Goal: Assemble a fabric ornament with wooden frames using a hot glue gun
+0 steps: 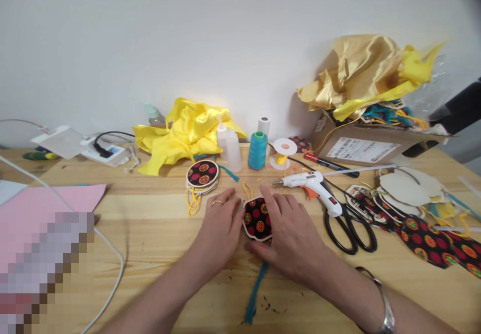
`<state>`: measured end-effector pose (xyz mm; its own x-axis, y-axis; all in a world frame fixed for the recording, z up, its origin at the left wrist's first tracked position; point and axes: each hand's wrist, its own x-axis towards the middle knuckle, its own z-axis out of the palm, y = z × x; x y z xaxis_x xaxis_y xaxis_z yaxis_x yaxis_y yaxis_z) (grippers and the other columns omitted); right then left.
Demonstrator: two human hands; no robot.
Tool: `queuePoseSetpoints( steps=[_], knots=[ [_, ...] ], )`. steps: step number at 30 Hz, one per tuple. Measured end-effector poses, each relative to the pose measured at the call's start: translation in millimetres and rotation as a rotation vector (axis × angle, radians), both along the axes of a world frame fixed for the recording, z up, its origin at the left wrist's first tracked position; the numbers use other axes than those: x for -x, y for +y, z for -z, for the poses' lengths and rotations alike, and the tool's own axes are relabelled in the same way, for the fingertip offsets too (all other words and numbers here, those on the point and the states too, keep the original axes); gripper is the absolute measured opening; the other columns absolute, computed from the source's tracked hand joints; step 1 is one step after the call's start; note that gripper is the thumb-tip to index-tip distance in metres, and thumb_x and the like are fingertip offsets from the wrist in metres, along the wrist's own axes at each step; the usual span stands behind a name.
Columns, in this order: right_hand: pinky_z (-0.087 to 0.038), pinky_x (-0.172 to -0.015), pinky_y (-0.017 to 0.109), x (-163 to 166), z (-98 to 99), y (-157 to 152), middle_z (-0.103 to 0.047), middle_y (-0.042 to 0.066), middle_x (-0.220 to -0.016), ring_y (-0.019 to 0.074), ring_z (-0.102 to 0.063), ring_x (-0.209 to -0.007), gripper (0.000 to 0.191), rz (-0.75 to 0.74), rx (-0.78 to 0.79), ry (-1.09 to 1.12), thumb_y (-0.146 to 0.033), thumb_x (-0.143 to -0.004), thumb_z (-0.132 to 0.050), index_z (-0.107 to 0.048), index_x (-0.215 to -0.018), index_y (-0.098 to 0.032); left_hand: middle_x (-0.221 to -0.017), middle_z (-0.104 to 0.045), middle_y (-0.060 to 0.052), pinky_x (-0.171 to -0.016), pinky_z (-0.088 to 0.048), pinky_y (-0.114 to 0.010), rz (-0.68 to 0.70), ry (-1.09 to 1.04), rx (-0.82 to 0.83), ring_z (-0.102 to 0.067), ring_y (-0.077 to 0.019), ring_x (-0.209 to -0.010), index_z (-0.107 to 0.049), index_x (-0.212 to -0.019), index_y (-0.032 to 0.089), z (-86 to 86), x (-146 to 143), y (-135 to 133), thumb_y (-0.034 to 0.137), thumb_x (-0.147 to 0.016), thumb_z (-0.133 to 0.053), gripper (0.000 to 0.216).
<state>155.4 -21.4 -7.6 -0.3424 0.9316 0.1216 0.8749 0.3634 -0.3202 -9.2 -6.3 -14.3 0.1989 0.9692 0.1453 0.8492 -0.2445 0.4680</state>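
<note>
Here the left hand (220, 226) and right hand (291, 236) lie flat on the surface (150, 213), fingers (268, 194) close together, pressing the edges of a patterned fabric piece (257, 217) between them. A glue gun (315, 186) lies near.

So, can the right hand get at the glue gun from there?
Probably yes. The glue gun lies just beyond and right of the right hand, with nothing between them; the hand rests flat on the patterned piece, gripping nothing.
</note>
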Motion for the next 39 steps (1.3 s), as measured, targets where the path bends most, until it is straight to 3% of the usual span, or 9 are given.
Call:
queuePoseSetpoints(
  steps=[4,12,15,18,22,28,32,35,39],
  knots=[
    [-0.043,-0.084,0.051,2.2,3.2,1.5,-0.057,0.019,-0.109,0.0342,-0.049,-0.098,0.076,0.01,-0.029,-0.009,-0.047,-0.076,-0.056,-0.036,-0.138,-0.008,-0.12,-0.061,-0.017,-0.1,-0.04,-0.052,0.029,-0.001,0.009,-0.05,-0.0297,-0.119,-0.067,-0.098,0.012,-1.5,-0.6,-0.3,0.021,-0.089,-0.04,0.03],
    [-0.045,-0.082,0.05,3.4,10.0,1.7,-0.057,0.02,-0.107,0.0338,-0.051,-0.096,0.078,0.029,-0.069,0.007,-0.045,-0.075,-0.056,-0.035,-0.136,-0.002,-0.123,-0.06,-0.017,-0.101,-0.037,-0.051,-0.018,-0.133,0.024,-0.05,-0.031,-0.119,-0.069,-0.098,0.013,5.5,1.5,0.0,0.023,-0.085,-0.047,0.027],
    [-0.046,-0.084,0.049,1.0,9.9,1.4,-0.056,0.022,-0.112,0.0338,-0.051,-0.099,0.081,0.005,-0.119,0.04,-0.043,-0.073,-0.06,-0.033,-0.135,0.0,-0.126,-0.058,-0.017,-0.103,-0.036,-0.048,-0.11,-0.365,0.088,-0.051,-0.0305,-0.119,-0.066,-0.105,0.012,4.1,2.1,1.7,0.028,-0.081,-0.055,0.031],
    [-0.047,-0.085,0.048,-1.9,5.9,0.6,-0.054,0.024,-0.115,0.034,-0.051,-0.102,0.087,-0.017,-0.251,0.066,-0.041,-0.071,-0.063,-0.027,-0.136,0.003,-0.119,-0.064,-0.016,-0.097,-0.043,-0.044,-0.231,-0.795,0.295,-0.059,-0.029,-0.109,-0.062,-0.112,0.012,-5.1,0.1,2.9,0.037,-0.078,-0.063,0.042],
    [-0.046,-0.086,0.05,-3.9,-0.9,-0.2,-0.053,0.026,-0.115,0.0351,-0.05,-0.103,0.088,-0.009,-0.44,0.075,-0.044,-0.074,-0.059,-0.022,-0.138,0.005,-0.102,-0.072,-0.014,-0.084,-0.051,-0.038,-0.11,-1.35,0.664,-0.066,-0.0246,-0.091,-0.067,-0.104,0.011,-18.5,-6.4,1.4,0.036,-0.08,-0.064,0.035],
    [-0.046,-0.086,0.053,-1.9,-1.6,-2.1,-0.053,0.026,-0.117,0.0354,-0.05,-0.103,0.086,-0.029,-0.456,0.064,-0.044,-0.076,-0.059,-0.025,-0.137,0.005,-0.083,-0.075,-0.009,-0.067,-0.054,-0.029,-0.159,-1.461,0.659,-0.068,-0.0182,-0.069,-0.072,-0.099,0.012,-20.8,-18.0,-2.4,0.026,-0.077,-0.068,0.026],
    [-0.041,-0.093,0.056,-5.5,-9.0,-3.6,-0.05,0.026,-0.126,0.0379,-0.047,-0.112,0.095,-0.021,-0.366,0.121,-0.051,-0.068,-0.067,-0.029,-0.138,0.002,-0.083,-0.076,-0.008,-0.066,-0.054,-0.029,-0.205,-1.406,0.617,-0.068,-0.0182,-0.069,-0.072,-0.101,0.012,-21.8,-19.1,-3.9,0.028,-0.076,-0.069,0.029],
    [-0.039,-0.098,0.054,-16.1,-24.5,3.1,-0.047,0.024,-0.133,0.0374,-0.043,-0.12,0.098,0.017,-0.181,0.277,-0.056,-0.065,-0.07,-0.035,-0.138,-0.002,-0.085,-0.076,-0.008,-0.067,-0.054,-0.029,-0.186,-1.331,0.606,-0.068,-0.0182,-0.07,-0.072,-0.102,0.014,-27.0,-17.4,-5.1,0.03,-0.077,-0.068,0.03],
    [-0.048,-0.088,0.041,-31.9,-44.1,24.1,-0.068,0.01,-0.109,0.0244,-0.061,-0.099,0.041,0.004,0.251,0.654,-0.042,-0.084,-0.053,-0.064,-0.113,-0.016,-0.091,-0.076,-0.006,-0.07,-0.054,-0.029,-0.089,-1.196,0.575,-0.068,-0.0201,-0.079,-0.07,-0.107,0.018,-36.0,-17.6,-4.5,0.032,-0.08,-0.065,0.031]
  ],
)
